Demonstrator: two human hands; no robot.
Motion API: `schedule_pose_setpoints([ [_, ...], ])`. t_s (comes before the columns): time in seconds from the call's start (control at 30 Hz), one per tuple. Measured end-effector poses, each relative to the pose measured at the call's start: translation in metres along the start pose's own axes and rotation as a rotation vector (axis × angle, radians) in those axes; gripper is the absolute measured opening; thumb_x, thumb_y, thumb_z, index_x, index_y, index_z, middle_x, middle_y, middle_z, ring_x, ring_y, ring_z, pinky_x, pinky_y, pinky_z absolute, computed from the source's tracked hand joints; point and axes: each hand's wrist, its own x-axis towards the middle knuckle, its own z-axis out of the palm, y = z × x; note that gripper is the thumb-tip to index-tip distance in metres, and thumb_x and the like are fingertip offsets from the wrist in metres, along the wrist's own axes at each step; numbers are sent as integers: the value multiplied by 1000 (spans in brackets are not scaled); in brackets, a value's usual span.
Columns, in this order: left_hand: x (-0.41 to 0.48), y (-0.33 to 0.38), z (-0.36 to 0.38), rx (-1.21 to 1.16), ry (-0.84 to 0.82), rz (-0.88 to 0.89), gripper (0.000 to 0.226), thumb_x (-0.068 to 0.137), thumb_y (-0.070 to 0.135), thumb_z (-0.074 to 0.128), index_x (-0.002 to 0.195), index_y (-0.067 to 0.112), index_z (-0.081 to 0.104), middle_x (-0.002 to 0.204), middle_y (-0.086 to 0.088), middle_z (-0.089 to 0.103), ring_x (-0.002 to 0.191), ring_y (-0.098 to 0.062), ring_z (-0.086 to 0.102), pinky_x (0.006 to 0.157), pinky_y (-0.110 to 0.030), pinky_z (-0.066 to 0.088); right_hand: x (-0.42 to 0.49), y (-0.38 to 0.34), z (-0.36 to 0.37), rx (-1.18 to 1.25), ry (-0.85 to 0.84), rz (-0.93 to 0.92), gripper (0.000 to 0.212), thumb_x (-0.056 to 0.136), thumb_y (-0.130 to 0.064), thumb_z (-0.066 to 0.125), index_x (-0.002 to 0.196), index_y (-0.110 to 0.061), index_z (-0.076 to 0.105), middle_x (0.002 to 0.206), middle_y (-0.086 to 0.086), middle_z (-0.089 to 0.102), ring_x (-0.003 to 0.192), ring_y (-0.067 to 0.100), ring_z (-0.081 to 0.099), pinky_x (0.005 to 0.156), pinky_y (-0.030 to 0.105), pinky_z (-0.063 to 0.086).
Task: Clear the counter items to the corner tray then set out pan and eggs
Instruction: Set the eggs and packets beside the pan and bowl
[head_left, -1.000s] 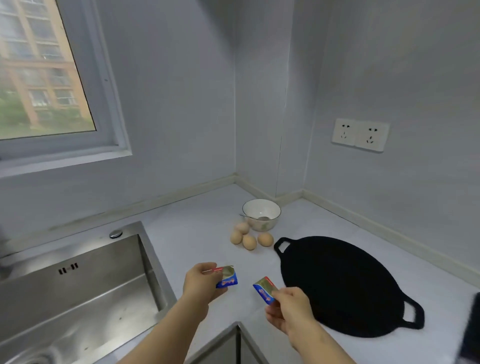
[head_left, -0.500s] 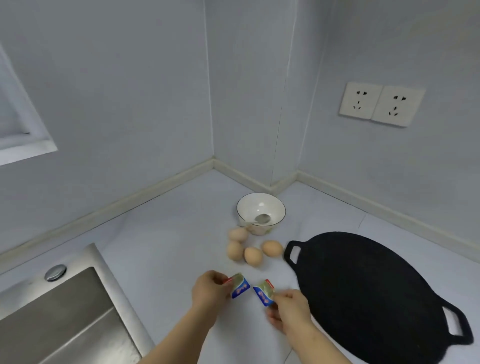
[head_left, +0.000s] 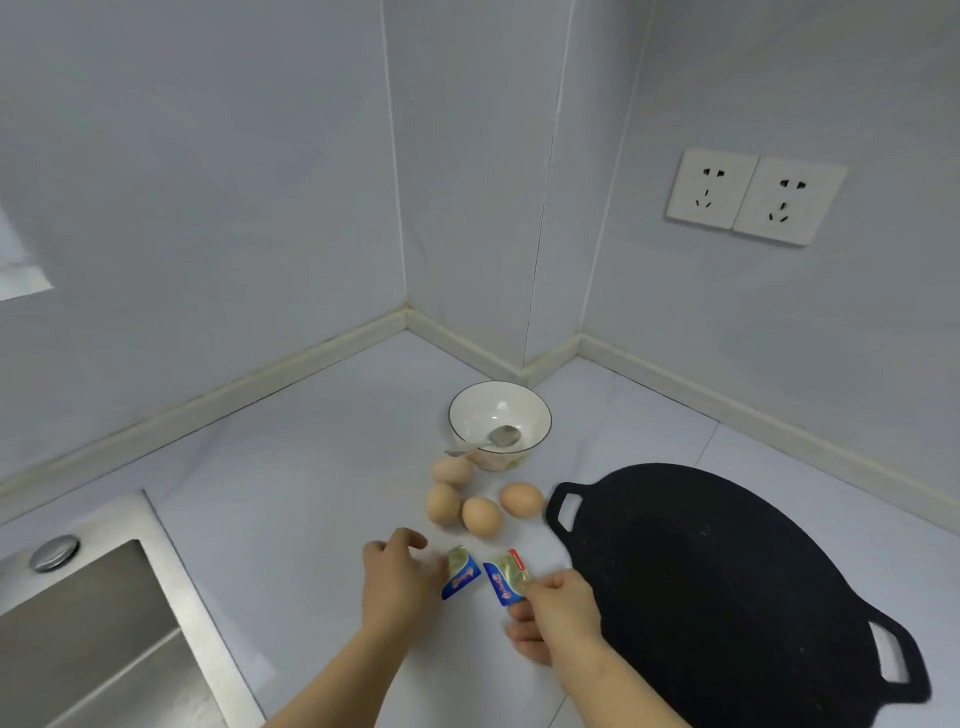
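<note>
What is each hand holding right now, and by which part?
The right hand pinches the right packet by its near right corner. The left packet's edge meets the left hand; a grip cannot be told.

The sink (head_left: 93, 649) is cut off by the left and bottom edges, the pan (head_left: 727, 597) by the bottom edge. One edge of the left packet (head_left: 461, 574) is hidden by the left hand (head_left: 397, 577), so no grip can be told. The print on the right packet (head_left: 503, 576) is too small to be read.
</note>
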Motion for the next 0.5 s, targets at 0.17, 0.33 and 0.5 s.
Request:
schedule_pose_setpoints([
  [0.17,-2,21,-4,-45,98,27,23,89,19,55,111,14,51,118,-8,35,77,-22,50,74,-31,44,-1,-7,-10,54,-9,-11,8,91,-6,45,91,-7,54,76,13,61,53,18,55,45,25,46],
  [0.33,2,65,-15,-150,140,105,24,89,11,50,112,12,52,123,-11,34,78,-19,45,76,-31,42,-1,-31,-34,46,13,-99,11,94,-9,44,93,-11,55,83,11,60,61,18,55,48,26,47],
  [0.5,12,110,-27,-208,154,253,20,89,8,50,107,13,57,125,-11,36,90,-22,46,84,-33,42,-3,-56,-52,98,26,-172,12,93,-10,46,87,-9,56,78,10,60,61,18,53,54,27,48],
])
